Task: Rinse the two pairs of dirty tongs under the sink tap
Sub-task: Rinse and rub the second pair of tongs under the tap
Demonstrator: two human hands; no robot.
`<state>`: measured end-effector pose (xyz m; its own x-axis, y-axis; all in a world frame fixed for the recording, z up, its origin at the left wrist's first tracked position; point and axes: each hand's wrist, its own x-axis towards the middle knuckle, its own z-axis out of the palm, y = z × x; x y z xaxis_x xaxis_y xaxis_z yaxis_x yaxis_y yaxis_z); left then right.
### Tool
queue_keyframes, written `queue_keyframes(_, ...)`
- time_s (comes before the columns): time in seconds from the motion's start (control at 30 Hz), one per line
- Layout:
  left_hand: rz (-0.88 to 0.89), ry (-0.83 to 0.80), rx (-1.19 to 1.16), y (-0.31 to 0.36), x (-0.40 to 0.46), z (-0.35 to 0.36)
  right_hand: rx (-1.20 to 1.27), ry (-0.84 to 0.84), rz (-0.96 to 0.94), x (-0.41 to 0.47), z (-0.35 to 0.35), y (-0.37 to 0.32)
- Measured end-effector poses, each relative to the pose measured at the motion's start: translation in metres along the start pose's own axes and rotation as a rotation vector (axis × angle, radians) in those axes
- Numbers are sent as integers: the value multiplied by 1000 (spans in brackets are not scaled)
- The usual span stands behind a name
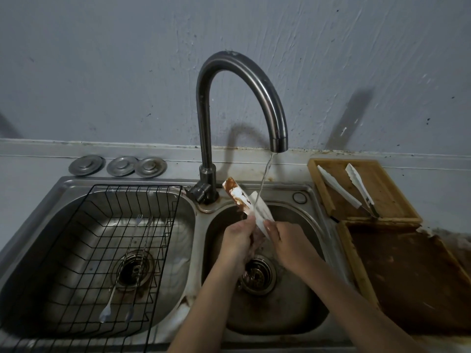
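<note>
Head view: both hands — left hand [238, 234], right hand [285, 238] — grip sauce-stained tongs [244, 200] under the tap [277, 138]; second tongs [356, 189] right of tap.

- Two bare forearms come into view from the lower edge, no sleeves showing on either.
- The left hand [238, 238] wears no glove, ring, or watch that can be seen.
- The right hand [285, 240] is likewise ungloved, wrist bare of any band.
- Fingernails are too small and blurred to make out.
</note>
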<state>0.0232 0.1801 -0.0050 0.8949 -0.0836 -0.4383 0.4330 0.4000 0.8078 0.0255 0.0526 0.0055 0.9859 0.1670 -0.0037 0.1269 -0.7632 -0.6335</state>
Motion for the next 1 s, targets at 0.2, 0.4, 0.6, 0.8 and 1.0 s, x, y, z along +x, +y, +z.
queue_keyframes(0.2, -60, -27, -141, 0, 3, 4, -95, -24, 29, -2, -2, 9)
queue_keyframes(0.4, -66, -10, -84, -1, 6, 5, -147, -22, 17, -3, -1, 13)
queue_keyframes(0.6, -220, -36, -228, 13, 9, -2, -206, -14, 6, -8, -4, 18)
queue_keyframes(0.8, -196, -95, -87, 7, 8, -5, -282, -45, 18, -9, -9, 16)
queue_keyframes(1.0, -230, -12, -54, 10, 11, -10, -432, -64, -71, -13, -16, 14)
